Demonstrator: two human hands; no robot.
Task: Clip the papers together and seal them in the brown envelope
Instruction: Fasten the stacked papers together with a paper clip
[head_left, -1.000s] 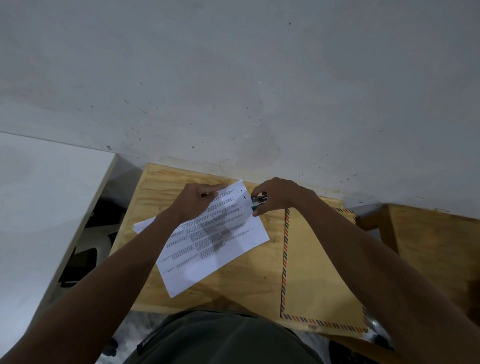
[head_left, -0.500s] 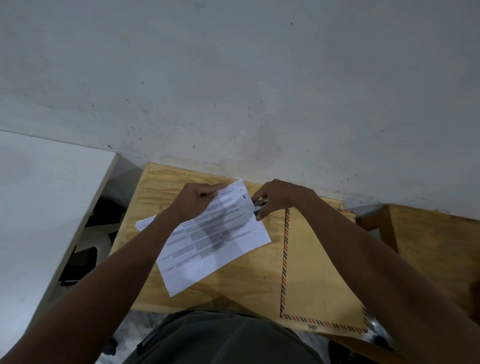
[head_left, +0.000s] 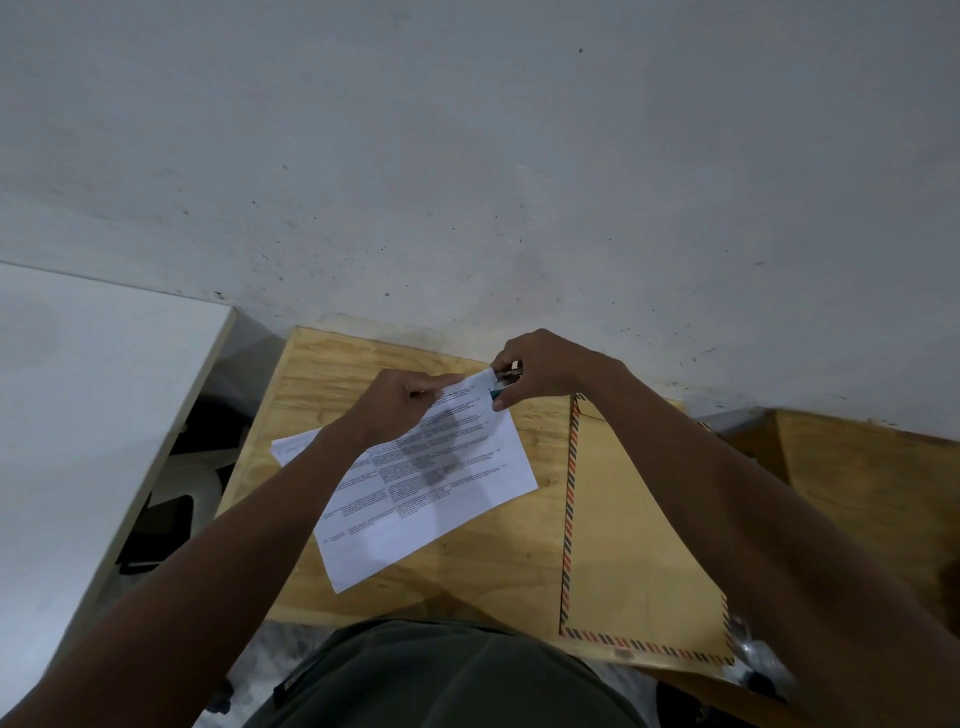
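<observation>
white papers (head_left: 431, 483): light, floppy; left hand (head_left: 395, 410) presses them flat, index finger straight.
clip (head_left: 505, 383): small, springy; right hand (head_left: 540, 371) pinches it at the far corner.

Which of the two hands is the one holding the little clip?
The right hand: it pinches the small metal clip at the corner of the white printed papers. The left hand only presses the sheets down.
</observation>
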